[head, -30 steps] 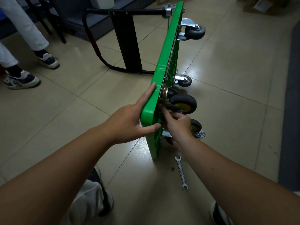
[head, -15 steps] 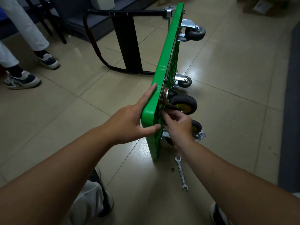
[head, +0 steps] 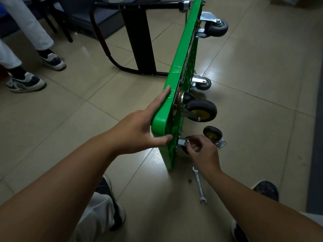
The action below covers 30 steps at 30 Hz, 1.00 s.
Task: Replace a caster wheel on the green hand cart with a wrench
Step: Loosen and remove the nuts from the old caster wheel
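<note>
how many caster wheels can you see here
5. Four on the green cart: far-high caster, far-low caster, near-high yellow-hub caster, near-low caster partly behind the right hand. One loose caster on the floor. More could hide behind the deck.

Text check: nothing legible anywhere in view. Cart: no readable label, brand or number. Wrench: any size stamp is too small to make out. No signs or printed markings can be read elsewhere.
</note>
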### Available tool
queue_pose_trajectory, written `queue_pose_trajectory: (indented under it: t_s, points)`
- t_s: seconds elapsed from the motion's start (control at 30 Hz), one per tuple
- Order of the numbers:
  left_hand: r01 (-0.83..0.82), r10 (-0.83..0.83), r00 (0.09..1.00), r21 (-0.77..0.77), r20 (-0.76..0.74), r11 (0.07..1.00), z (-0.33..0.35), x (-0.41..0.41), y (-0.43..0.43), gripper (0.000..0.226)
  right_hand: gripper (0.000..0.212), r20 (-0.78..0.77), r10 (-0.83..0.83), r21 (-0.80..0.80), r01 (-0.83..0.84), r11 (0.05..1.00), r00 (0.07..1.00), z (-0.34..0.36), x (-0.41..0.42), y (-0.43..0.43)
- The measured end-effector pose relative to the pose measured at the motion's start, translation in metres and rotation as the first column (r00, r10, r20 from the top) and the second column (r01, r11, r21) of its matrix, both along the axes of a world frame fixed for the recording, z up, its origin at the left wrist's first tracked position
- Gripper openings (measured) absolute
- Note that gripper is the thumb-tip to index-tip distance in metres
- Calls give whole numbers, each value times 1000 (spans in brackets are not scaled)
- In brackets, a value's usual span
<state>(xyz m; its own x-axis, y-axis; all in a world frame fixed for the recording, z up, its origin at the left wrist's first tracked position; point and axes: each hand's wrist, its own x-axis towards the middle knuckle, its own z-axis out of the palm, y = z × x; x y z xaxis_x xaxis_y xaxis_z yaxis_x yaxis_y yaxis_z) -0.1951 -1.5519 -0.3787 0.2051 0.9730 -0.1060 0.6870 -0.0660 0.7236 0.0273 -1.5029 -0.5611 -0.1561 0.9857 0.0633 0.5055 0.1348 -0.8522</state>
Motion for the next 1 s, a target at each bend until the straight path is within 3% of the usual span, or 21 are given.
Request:
queue_pose_trajectory:
  t_s: [0.2,0.43,0.6,1.0]
  points:
    - [-56,56,998,25,-13,998,-1,5,-2,115,16,186,-7,-92,24,995,983,-65,4,-6]
    - [-83,107,987,190,-120,978,-7,12,-2,109,16,327,58,-297,44,954,943,-127,-7,-25]
    - [-81,107,985,190,-132,978,-7,12,-2,109,9,366,127,-448,55,892,922,-156,-2,-33]
    - [-57,77,993,207,-89,977,-11,10,2,108,9,471,267,-589,75,805,840,-189,2,-41]
